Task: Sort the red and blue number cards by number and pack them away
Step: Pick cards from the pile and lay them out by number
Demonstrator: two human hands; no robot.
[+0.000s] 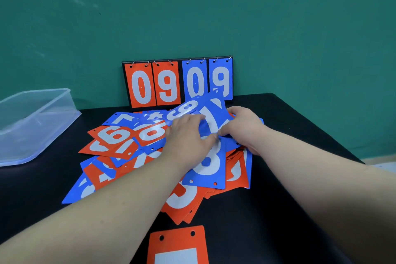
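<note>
A loose heap of red and blue number cards [120, 141] covers the middle of the black table. My left hand [188, 137] lies on top of the heap, fingers bent over a tilted blue card [211, 122]. My right hand [244, 126] grips that same blue card from its right side, thumb pinching its lower edge. A blue 8 card [209, 167] lies just below both hands. One red card [177, 246] lies apart at the near edge, its white mark partly cut off.
A scoreboard stand [177, 82] with ringed cards reading 09 in red and 09 in blue leans against the green wall. A clear plastic box [32, 122] sits at the far left. The black table [267, 210] drops off at the right.
</note>
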